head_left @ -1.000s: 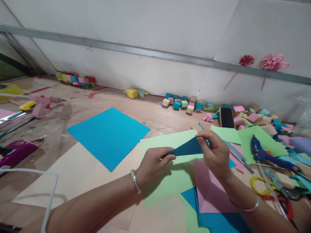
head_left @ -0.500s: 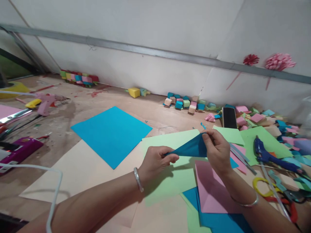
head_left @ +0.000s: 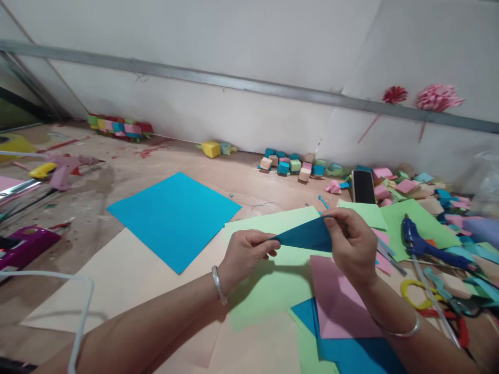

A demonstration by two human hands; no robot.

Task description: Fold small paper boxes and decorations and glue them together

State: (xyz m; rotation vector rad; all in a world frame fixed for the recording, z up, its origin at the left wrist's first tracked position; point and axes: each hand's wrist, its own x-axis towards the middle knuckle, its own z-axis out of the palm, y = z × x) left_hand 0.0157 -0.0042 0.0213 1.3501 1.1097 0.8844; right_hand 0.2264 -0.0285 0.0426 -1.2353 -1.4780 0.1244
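A folded dark blue paper (head_left: 306, 236) is stretched between my two hands above the light green sheets (head_left: 280, 301). My left hand (head_left: 245, 254) pinches its pointed left end between thumb and fingers. At the wider right end, my right hand (head_left: 353, 241) grips the paper, thumb on the near side. A flat blue square (head_left: 175, 221) lies to the left, partly over a cream sheet (head_left: 93, 285). Below my right hand sits a pink sheet (head_left: 339, 306) on more blue paper (head_left: 358, 356).
A blue glue gun (head_left: 432, 249), scissors (head_left: 460, 304) and a phone (head_left: 363, 187) are at the right, near many paper pieces. At the left are a pink glue gun (head_left: 62, 171) and a purple tool (head_left: 29, 246). Small paper cubes (head_left: 283, 168) line the wall.
The view has shifted slightly, moving most things a little left in the picture. Both hands still hold the folded blue paper, and my right hand has turned slightly.
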